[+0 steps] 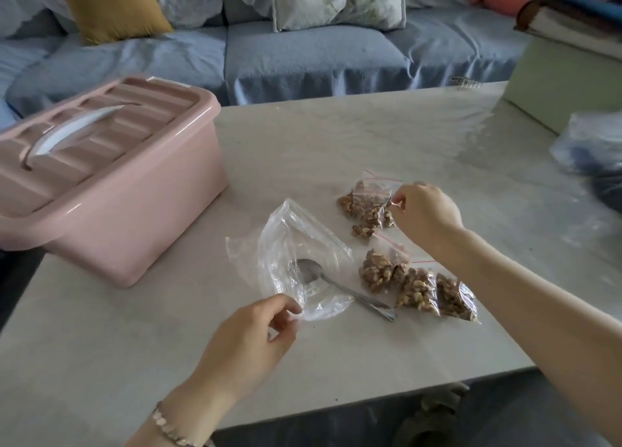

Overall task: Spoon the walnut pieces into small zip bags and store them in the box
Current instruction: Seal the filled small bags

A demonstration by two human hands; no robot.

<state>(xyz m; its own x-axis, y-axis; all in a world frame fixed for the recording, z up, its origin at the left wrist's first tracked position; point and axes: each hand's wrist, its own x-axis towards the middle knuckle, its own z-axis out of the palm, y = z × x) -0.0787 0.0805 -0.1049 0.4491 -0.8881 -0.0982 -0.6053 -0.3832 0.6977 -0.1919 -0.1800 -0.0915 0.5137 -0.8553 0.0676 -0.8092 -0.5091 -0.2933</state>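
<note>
Several small zip bags filled with walnut pieces lie on the pale table [353, 137]. The far group [368, 202] sits by my right hand [425, 211], whose fingertips pinch a corner of one bag there. The near group [417, 283] lies below my right forearm. A large clear plastic bag [296, 254] lies crumpled in the middle, with a metal spoon [340, 286] resting bowl-first in its opening. My left hand [250, 339] pinches that clear bag's near edge. The pink box [111, 184] stands at the left with its lid closed.
A pale green box [565, 86] with stacked items stands at the table's far right corner. More clear plastic [592, 143] lies at the right edge. A blue sofa [303, 56] with cushions runs behind the table.
</note>
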